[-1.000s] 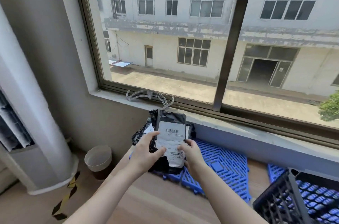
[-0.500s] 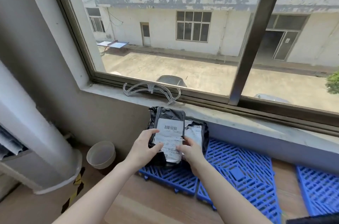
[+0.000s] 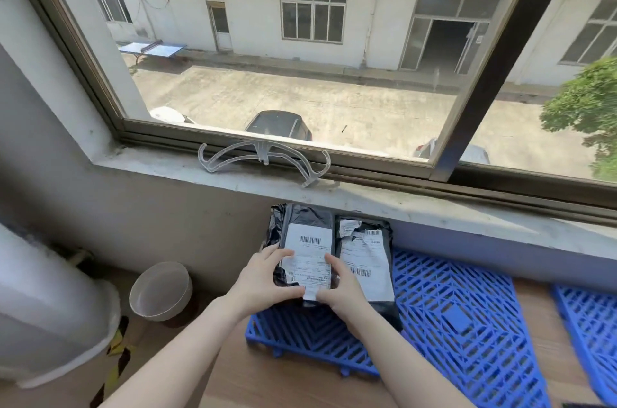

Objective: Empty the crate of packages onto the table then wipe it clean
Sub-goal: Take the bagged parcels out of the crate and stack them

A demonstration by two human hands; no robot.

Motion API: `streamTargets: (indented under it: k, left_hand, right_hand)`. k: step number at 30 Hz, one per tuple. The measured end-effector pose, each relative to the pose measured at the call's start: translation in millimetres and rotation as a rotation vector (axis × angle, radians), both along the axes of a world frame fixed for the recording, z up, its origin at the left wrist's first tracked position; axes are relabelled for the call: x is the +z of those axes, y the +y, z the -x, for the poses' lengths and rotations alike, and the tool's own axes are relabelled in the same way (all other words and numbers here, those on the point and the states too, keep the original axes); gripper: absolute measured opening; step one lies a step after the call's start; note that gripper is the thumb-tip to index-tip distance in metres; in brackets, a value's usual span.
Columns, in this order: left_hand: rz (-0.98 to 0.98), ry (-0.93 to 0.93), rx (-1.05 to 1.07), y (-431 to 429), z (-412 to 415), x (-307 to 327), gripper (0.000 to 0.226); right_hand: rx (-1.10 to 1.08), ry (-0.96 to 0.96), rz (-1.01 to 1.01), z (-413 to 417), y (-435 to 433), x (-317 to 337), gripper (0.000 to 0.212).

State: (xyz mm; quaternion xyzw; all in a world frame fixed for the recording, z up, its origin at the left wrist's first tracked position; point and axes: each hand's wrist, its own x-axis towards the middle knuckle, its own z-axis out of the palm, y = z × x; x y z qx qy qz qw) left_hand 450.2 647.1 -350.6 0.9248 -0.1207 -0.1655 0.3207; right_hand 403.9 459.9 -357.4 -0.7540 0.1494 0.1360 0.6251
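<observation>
Bare forearms stretched forward, left grip (image 3: 267, 277) and right grip (image 3: 339, 290) close together, both holding package (image 3: 309, 240).

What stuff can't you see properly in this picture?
All in the head view:
- The crate's inside falls outside the frame, so its contents are unknown.
- Label on the held package: writing too small to read.
- Its near end: covered by the left hand and right hand.
- The second package: near corner hidden behind the right forearm.

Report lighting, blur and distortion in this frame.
Head view: soft daylight, no hard shadows; the window frame bows from wide-angle distortion; the tree at the right edge smears; the held package is sharp, its barcode clear, small print unreadable.
</observation>
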Motion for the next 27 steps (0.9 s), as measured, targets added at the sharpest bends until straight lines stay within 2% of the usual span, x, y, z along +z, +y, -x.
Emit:
streamTargets:
  k: [2,6,9,15,21,23,27]
  left_hand:
    - [-0.047,-0.007,-0.048,3.4,-13.1,-5.8,0.099]
    - [-0.104,-0.021,-0.086,7.7,-33.5,-24.4,0.083]
    - [-0.114,-0.025,-0.096,13.2,-42.9,-34.6,0.08]
    - [-0.092,0.028,-0.129,22.2,-49.1,-39.3,0.082]
    - [-0.062,-0.044,-0.136,24.2,-47.6,-25.2,0.085]
    - [-0.033,-0.079,-0.131,20.4,-43.6,-13.9,0.078]
    - [0.09,-0.208,-0.093,-8.8,-31.6,21.7,0.044]
  right_hand:
    - [-0.001,0.028,0.034,-7.5,5.6,-3.7,0.083]
    - [-0.014,0.06,0.098,-20.8,15.6,-12.0,0.087]
    - [-0.022,0.056,0.149,-29.0,21.8,-20.0,0.09]
    - [-0.071,0.078,0.112,-33.3,28.3,-27.0,0.092]
    - [-0.114,0.024,0.052,-23.9,17.7,-7.0,0.088]
    - [-0.143,0.001,0.066,-16.4,7.3,5.2,0.082]
    - [-0.255,-0.052,0.083,10.7,-23.4,37.7,0.067]
